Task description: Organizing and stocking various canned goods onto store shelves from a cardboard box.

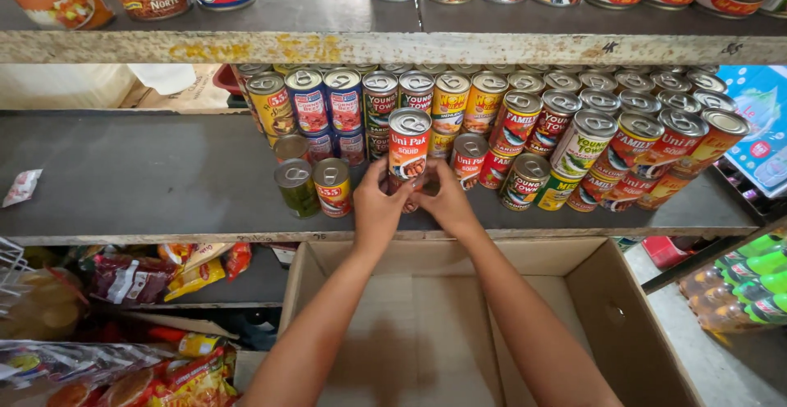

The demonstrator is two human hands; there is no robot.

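Both hands (414, 202) clasp stacked red-orange squid cans (408, 146), silver pull-tab lids.

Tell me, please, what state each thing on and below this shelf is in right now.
Left hand: gripping the lower can of the stack.
Right hand: gripping it from the other side.
Stacked orange cans: upright, sealed, two high.
Cardboard box: open, nothing visible inside.
Green can: upright, sealed.
Shelf: right part stocked with cans.
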